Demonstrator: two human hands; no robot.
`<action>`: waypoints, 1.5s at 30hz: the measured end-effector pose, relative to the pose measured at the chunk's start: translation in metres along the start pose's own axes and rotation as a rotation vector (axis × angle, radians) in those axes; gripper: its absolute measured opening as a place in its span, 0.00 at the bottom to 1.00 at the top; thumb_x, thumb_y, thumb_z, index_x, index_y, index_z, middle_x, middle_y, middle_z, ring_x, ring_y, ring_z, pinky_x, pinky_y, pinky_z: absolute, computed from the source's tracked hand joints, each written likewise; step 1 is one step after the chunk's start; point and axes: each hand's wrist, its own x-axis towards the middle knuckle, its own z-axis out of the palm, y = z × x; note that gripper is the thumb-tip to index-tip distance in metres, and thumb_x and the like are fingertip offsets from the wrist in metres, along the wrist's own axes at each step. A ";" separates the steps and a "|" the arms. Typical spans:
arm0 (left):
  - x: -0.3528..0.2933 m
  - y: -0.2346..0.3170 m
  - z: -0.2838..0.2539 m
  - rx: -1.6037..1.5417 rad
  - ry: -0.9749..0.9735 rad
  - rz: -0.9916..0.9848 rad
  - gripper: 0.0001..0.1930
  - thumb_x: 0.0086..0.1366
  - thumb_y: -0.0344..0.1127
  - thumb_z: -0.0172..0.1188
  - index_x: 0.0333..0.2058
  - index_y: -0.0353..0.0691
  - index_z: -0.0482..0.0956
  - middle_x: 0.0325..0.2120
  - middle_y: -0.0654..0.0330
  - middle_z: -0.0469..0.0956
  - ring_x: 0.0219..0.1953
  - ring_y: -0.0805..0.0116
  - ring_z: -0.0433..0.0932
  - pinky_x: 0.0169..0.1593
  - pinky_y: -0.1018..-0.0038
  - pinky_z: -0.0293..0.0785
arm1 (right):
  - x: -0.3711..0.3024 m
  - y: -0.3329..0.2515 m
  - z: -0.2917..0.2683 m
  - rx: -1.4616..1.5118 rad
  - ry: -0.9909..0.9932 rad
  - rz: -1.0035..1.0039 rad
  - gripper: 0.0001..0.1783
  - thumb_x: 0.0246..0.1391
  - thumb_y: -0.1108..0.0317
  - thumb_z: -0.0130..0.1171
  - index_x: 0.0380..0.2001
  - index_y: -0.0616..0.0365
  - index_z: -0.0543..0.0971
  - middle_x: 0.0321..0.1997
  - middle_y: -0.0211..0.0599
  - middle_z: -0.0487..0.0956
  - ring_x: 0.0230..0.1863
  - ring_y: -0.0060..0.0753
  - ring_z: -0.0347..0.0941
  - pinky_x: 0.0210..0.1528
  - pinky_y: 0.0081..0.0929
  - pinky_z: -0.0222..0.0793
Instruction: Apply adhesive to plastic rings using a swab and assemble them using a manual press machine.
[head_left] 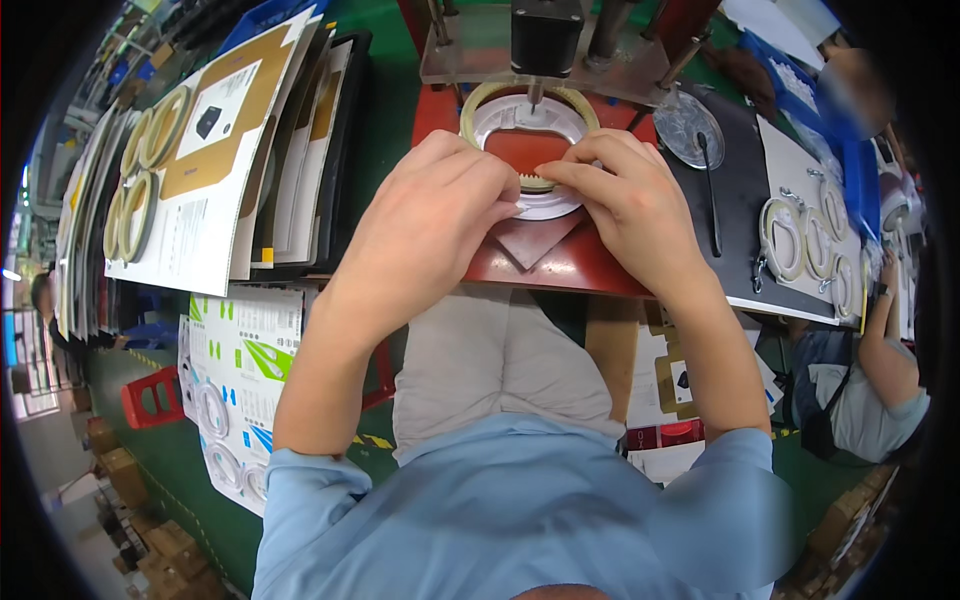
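Observation:
A white ring with a pale yellow outer rim [577,100] lies on the red base [620,262], beneath the press head [535,95]. My left hand [445,205] is closed at the ring's near left edge, its fingertips pinched; what they grip is hidden. Across from it, my right hand [628,190] has thumb and forefinger closed on a small yellowish toothed piece [532,182] at the ring's near edge. The two sets of fingertips almost meet there. A grey metal corner plate [533,243] sticks out below the ring toward me.
Cardboard sheets [240,120] with yellowish rings stand in a black rack at left. A round metal dish [685,130] and a black-handled tool [711,195] lie right of the press. Farther right are more rings [783,240] on a board, and another person's arm [885,350].

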 end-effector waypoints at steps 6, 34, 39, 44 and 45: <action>-0.004 -0.016 -0.007 0.021 -0.132 0.002 0.07 0.62 0.23 0.67 0.38 0.35 0.80 0.35 0.56 0.83 0.41 0.52 0.78 0.45 0.61 0.77 | -0.001 -0.013 0.011 -0.010 0.045 0.064 0.15 0.51 0.75 0.67 0.43 0.49 0.89 0.41 0.28 0.83 0.49 0.37 0.79 0.50 0.36 0.74; -0.045 -0.025 0.023 0.055 0.104 0.005 0.14 0.60 0.26 0.72 0.46 0.37 0.88 0.48 0.55 0.83 0.50 0.52 0.82 0.50 0.62 0.81 | 0.009 -0.012 0.005 -0.050 -0.003 -0.011 0.15 0.50 0.77 0.72 0.43 0.58 0.89 0.41 0.37 0.84 0.47 0.44 0.80 0.49 0.38 0.77; -0.041 -0.028 0.021 -0.037 0.126 -0.033 0.16 0.61 0.26 0.72 0.49 0.37 0.87 0.49 0.55 0.83 0.48 0.52 0.84 0.51 0.62 0.81 | 0.008 -0.021 0.002 -0.136 -0.011 -0.008 0.15 0.49 0.76 0.73 0.42 0.57 0.89 0.41 0.36 0.84 0.46 0.42 0.80 0.48 0.37 0.75; -0.050 -0.035 0.030 -0.025 0.144 0.000 0.18 0.61 0.25 0.72 0.52 0.38 0.86 0.52 0.54 0.82 0.51 0.53 0.82 0.52 0.63 0.80 | 0.005 -0.034 0.007 -0.134 0.013 0.008 0.13 0.49 0.76 0.73 0.41 0.57 0.89 0.39 0.34 0.83 0.44 0.41 0.79 0.46 0.37 0.74; -0.052 -0.033 0.031 -0.029 0.142 0.002 0.18 0.61 0.25 0.72 0.52 0.38 0.86 0.52 0.54 0.82 0.51 0.53 0.82 0.52 0.63 0.80 | 0.004 -0.037 0.008 -0.127 0.020 0.025 0.13 0.49 0.76 0.73 0.41 0.57 0.89 0.38 0.33 0.83 0.43 0.41 0.79 0.45 0.37 0.74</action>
